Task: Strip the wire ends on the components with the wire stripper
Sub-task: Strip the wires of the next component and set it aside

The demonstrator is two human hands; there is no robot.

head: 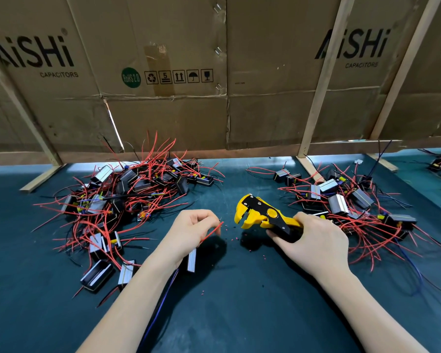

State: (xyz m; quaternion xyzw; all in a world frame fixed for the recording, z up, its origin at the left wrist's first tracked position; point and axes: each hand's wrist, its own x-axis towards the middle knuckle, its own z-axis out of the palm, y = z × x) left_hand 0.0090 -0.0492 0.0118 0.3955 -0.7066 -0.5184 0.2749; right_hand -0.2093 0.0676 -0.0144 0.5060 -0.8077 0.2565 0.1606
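Two bare forearms, sleeveless to the frame edge; left hand point(189, 231), right hand point(316, 240) ungloved, ringless.

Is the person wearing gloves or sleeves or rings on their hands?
No. The left hand and right hand are both bare, with no gloves, rings or watch. Both forearms are bare too, with no sleeve showing down to the picture's bottom edge.

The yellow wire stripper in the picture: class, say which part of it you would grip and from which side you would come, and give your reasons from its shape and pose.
Grip the wire stripper by its handles, coming from the right, as the right hand does. The yellow head with its open jaws points left towards the red wire pinched in the left hand, so that end must stay free.
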